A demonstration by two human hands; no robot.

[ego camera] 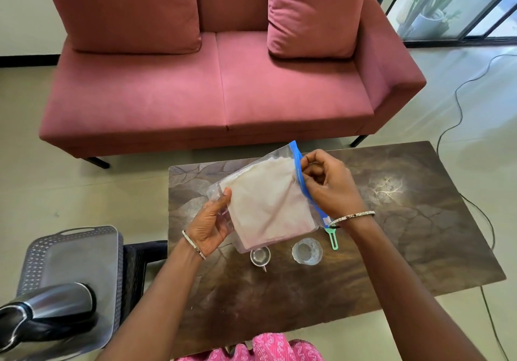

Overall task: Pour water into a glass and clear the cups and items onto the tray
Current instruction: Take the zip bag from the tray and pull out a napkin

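While lying on its side at the lower left of the frame, resting across a grey perforated plastic tray (pixel 84 237): a brushed-steel flask with a black handle (pixel 56 302). Further in, on a dark leaf-patterned wooden table (pixel 391 248), standing side by side near the centre: a small steel cup (pixel 260 256) and a clear glass tumbler (pixel 307 251), with a green plastic tool (pixel 333 239) just right of the tumbler, its top hidden. Above these, lifted off the table: a clear zip bag with a blue seal strip (pixel 265 201), holding pale folded sheets. Left hand (pixel 209 226) curled round the bag's lower-left edge, thumb on the front; right hand (pixel 327 184) pinching the blue strip at its upper right, fingers bent. Beyond, across the upper frame, a pink two-seat fabric sofa (pixel 195 94) with two matching cushions
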